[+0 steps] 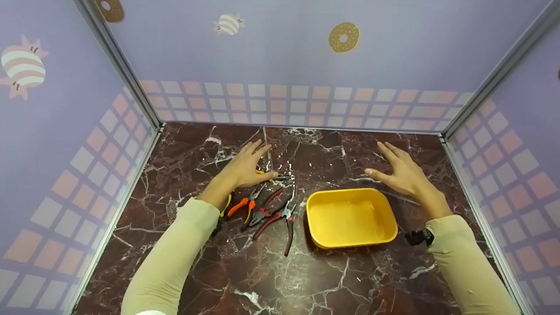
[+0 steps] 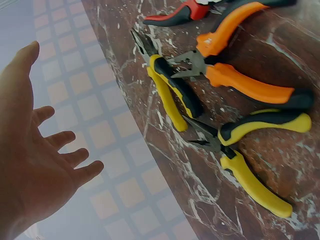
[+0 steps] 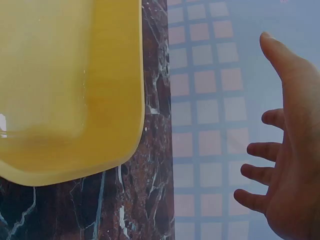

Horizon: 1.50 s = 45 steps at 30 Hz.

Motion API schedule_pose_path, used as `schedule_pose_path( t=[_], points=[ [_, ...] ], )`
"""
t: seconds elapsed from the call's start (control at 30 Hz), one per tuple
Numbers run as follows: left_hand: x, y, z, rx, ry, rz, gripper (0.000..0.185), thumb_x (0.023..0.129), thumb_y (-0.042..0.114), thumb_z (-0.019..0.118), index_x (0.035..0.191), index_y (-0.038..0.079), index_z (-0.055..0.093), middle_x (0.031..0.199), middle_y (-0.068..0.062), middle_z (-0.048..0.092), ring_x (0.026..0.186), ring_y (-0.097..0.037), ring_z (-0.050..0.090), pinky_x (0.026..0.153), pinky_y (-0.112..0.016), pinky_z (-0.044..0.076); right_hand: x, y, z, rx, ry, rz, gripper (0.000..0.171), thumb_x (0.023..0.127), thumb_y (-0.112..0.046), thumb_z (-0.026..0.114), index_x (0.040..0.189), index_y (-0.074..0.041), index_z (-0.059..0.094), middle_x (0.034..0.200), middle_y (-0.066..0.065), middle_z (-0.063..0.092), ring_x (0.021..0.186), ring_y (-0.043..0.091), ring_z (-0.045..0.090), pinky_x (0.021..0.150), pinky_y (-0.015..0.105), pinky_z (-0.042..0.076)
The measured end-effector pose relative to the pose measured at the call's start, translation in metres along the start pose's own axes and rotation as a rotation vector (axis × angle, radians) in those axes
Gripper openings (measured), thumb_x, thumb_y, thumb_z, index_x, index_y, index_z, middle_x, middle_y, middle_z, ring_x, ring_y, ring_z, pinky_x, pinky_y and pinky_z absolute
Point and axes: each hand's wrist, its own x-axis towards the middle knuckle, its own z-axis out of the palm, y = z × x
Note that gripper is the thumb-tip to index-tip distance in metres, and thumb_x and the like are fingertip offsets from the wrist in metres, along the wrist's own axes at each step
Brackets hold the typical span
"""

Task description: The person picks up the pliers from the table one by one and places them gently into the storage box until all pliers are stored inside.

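Hovering, fingers extended: left hand by yellow-handled pliers, right by yellow tub.

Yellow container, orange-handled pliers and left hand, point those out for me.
Yellow container [image 1: 348, 221]: head view, on its bare inner floor.
Orange-handled pliers [image 2: 237, 81]: left wrist view, on the lower orange handle.
Left hand [image 1: 244, 169]: head view, on the back of the hand.

Left hand and right hand point forward, thumbs spread from relaxed fingers.
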Motion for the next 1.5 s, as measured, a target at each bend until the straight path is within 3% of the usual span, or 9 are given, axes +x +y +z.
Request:
schedule_pose_path(
  t=[0.3,0.53,0.7,0.93,1.2,1.5],
  points=[
    [-0.015,-0.015,0.002,0.000,-0.025,-0.014,0.100,0.092,0.079,0.058,0.171,0.030,0.022,0.177,-0.009,0.012,0.162,-0.038,0.011,0.125,-0.066,0.022,-0.005,0.005,0.002,0.020,-0.062,0.009,0.097,0.097,-0.070,0.060,0.171,-0.021,0.020,0.171,0.023,0.025,0.153,0.054,0.024,0.113,0.082,0.022],
    [-0.021,-0.026,0.006,-0.001,-0.025,-0.022,0.095,0.096,0.068,0.063,0.171,0.024,0.024,0.176,-0.012,0.016,0.161,-0.041,0.013,0.123,-0.068,0.023,-0.009,0.011,0.005,0.020,-0.104,0.018,0.096,0.097,-0.072,0.058,0.170,-0.017,0.026,0.167,0.031,0.027,0.152,0.056,0.025,0.115,0.081,0.022],
    [-0.025,-0.033,0.007,0.009,-0.028,-0.033,0.095,0.096,0.069,0.062,0.171,0.024,0.024,0.175,-0.013,0.018,0.160,-0.042,0.014,0.123,-0.067,0.024,-0.009,0.015,0.007,0.026,-0.124,0.015,0.094,0.098,-0.071,0.058,0.170,-0.021,0.026,0.168,0.031,0.026,0.152,0.057,0.024,0.112,0.084,0.021],
    [-0.034,-0.039,0.011,0.013,-0.034,-0.039,0.093,0.097,0.064,0.066,0.170,0.022,0.026,0.175,-0.018,0.015,0.159,-0.046,0.014,0.120,-0.070,0.028,-0.012,0.018,0.014,0.067,-0.133,-0.013,0.092,0.099,-0.067,0.059,0.169,-0.015,0.029,0.166,0.030,0.032,0.150,0.055,0.030,0.114,0.081,0.024],
    [-0.044,-0.044,0.016,0.020,-0.068,-0.104,0.091,0.098,0.063,0.065,0.170,0.024,0.025,0.173,-0.020,0.018,0.157,-0.046,0.021,0.118,-0.069,0.032,-0.015,0.020,0.020,0.077,-0.139,-0.028,0.088,0.101,-0.063,0.061,0.166,-0.010,0.036,0.160,0.029,0.042,0.142,0.052,0.044,0.113,0.075,0.035],
    [-0.055,-0.056,0.025,0.046,-0.053,-0.125,0.090,0.099,0.055,0.069,0.170,0.018,0.027,0.166,-0.024,0.030,0.152,-0.047,0.030,0.112,-0.071,0.039,-0.020,0.027,0.026,0.219,-0.170,0.032,0.085,0.102,-0.058,0.062,0.161,-0.002,0.040,0.148,0.029,0.056,0.131,0.050,0.057,0.106,0.068,0.048]
  ],
)
